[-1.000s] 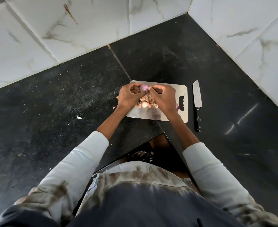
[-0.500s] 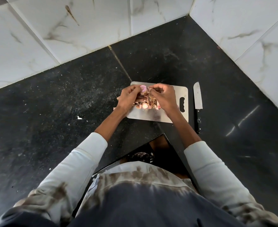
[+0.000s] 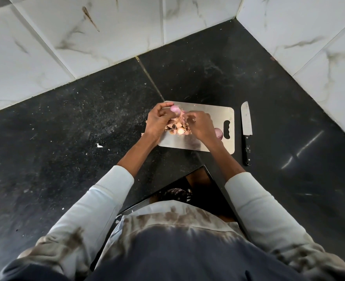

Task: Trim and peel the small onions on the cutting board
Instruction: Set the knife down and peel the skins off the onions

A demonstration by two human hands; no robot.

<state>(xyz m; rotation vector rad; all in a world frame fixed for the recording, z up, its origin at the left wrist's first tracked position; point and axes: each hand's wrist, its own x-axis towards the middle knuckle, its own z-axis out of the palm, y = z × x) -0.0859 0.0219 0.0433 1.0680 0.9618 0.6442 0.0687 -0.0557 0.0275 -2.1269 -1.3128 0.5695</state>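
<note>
A steel cutting board [image 3: 212,112] lies on the black counter. Above its left half my left hand [image 3: 157,122] holds a small pink onion [image 3: 175,108] in its fingertips. My right hand [image 3: 202,126] pinches a strip of papery onion skin [image 3: 182,118] that hangs from the onion. Under the hands lies a heap of peels and small onions [image 3: 178,129]. Another purple onion [image 3: 218,133] sits by the board's handle slot, partly hidden by my right wrist.
A black-handled knife [image 3: 246,126] lies on the counter just right of the board, blade pointing away. White marble-tiled walls [image 3: 106,27] meet in a corner behind. The counter's front edge has a notch [image 3: 190,185] near my body. Crumbs dot the left counter.
The hands have drawn slightly apart. My right hand has pulled a strip of skin down and away from the onion, baring more of its pink flesh.
</note>
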